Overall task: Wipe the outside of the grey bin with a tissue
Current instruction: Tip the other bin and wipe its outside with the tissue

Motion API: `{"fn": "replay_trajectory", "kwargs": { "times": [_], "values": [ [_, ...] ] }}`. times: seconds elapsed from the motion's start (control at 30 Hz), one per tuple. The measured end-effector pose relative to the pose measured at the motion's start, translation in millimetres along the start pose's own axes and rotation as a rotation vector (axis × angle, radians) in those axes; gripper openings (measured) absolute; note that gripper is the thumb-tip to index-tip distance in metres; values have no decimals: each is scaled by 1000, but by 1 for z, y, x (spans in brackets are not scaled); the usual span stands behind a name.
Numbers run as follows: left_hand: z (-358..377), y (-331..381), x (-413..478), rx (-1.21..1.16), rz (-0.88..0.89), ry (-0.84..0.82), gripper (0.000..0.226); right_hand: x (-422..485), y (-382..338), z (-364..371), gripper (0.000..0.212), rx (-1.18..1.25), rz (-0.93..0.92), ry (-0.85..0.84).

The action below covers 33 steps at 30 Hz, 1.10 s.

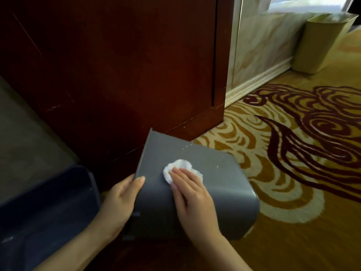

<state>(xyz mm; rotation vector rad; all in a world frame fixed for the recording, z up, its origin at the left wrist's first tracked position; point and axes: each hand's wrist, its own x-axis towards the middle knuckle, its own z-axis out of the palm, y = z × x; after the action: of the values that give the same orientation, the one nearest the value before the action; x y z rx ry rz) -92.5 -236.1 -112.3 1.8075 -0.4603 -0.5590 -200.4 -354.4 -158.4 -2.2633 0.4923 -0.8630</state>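
Two bare hands work on the grey bin, which lies tipped on its side on the patterned carpet, its open mouth turned toward the dark wooden cabinet just behind it. The left hand clasps the bin's rim, thumb over the upper edge and the other fingers hidden inside the mouth. The right hand lies flat on the bin's upturned side, fingers straight and close together, pressing a crumpled white tissue against the surface; the tissue shows beyond the fingertips. Small white specks dot the bin's side beyond the tissue, nearer the cabinet. Beside the bin's mouth, on the left hand's side, stands a dark blue container. Well apart from the bin, against the pale marbled wall, stands a beige bin.
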Motion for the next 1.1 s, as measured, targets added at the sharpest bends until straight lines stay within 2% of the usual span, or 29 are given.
{"fn": "replay_trajectory", "kwargs": {
  "times": [0.27,0.33,0.4,0.43,0.5,0.57,0.67,0.77,0.83,1.0,1.1],
  "values": [
    [-18,-20,-3,77,-69,-174,30,-73,87,-39,41,-79,463,214],
    [-14,-12,8,5,-145,-160,28,-71,91,-42,34,-34,567,263],
    [-8,-1,22,3,-142,-154,21,-60,86,-43,29,52,647,364],
    [-4,4,28,26,-117,-193,30,-52,78,-43,29,91,648,417],
    [3,10,35,43,-96,-223,28,-28,53,-38,28,140,526,410],
    [5,11,36,35,-117,-228,18,-2,25,-22,28,170,325,218],
    [7,11,36,-37,-167,-201,18,24,-3,9,37,91,69,-108],
    [7,11,37,-50,-176,-150,20,20,6,20,44,-57,-32,-205],
    [6,6,37,-30,-173,-147,21,10,26,12,46,-102,48,-176],
    [-1,-3,37,-41,-207,-120,27,-31,94,-30,43,-244,384,-15],
    [-2,-3,37,-64,-229,-133,29,-53,113,-46,39,-106,611,152]
  ]
}}
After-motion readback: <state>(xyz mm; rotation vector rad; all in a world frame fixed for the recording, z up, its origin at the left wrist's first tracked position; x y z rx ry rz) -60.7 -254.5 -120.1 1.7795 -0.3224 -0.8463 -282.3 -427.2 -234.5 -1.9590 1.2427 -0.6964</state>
